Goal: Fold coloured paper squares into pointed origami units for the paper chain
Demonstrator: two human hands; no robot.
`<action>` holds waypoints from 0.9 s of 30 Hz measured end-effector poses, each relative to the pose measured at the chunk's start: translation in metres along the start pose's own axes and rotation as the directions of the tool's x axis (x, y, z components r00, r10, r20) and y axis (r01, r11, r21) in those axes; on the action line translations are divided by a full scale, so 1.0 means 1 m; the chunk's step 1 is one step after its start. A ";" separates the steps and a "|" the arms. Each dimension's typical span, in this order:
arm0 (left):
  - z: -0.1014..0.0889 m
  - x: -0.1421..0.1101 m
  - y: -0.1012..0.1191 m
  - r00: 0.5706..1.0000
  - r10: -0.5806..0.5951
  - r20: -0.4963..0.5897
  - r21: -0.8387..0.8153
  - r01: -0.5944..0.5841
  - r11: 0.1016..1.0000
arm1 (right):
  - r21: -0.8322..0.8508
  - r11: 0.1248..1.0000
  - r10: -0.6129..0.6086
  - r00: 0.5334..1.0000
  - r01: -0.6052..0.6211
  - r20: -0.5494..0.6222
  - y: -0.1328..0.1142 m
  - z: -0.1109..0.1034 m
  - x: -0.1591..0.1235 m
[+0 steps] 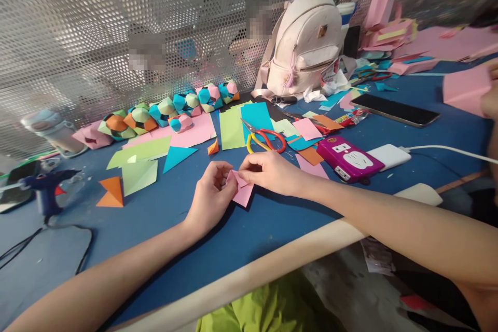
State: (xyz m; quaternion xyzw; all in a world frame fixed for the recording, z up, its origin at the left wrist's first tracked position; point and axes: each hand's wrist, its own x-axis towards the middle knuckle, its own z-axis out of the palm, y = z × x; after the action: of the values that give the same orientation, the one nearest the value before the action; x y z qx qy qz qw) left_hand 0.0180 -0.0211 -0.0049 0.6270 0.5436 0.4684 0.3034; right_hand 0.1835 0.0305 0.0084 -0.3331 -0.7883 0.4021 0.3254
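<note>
Near the front edge of the blue surface [272,218], a small pink paper piece [243,192], creased into angled flaps, sits pinched between both hands: the left hand [212,194] grips its left side, the right hand [268,171] its top. Just beyond lie scissors [264,140]; farther right stands a cream backpack [307,44], zipped closed, contents hidden.

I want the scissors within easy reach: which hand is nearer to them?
Right. The right hand lies just below the scissors, pinching the pink paper. The left hand holds the paper's other side, further left and lower.
</note>
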 end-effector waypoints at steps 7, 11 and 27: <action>-0.001 0.000 -0.002 0.998 0.050 0.026 0.002 -0.050 0.999 | -0.129 0.983 -0.142 0.988 0.133 -0.058 0.001 0.002 -0.001; 0.000 -0.001 -0.002 0.996 0.073 0.042 0.013 -0.073 0.997 | -0.160 0.974 -0.175 0.982 0.161 -0.073 -0.001 0.002 -0.002; -0.002 0.002 0.006 0.991 -0.059 0.120 -0.099 0.071 0.993 | -0.257 0.925 -0.309 0.947 0.279 -0.083 0.007 0.003 -0.003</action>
State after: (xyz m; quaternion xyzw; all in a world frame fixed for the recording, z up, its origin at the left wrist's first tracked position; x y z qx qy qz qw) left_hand 0.0179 -0.0213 0.0015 0.6186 0.5202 0.4483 0.3818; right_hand 0.1843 0.0303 0.0006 -0.2721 -0.8510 0.2285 0.3867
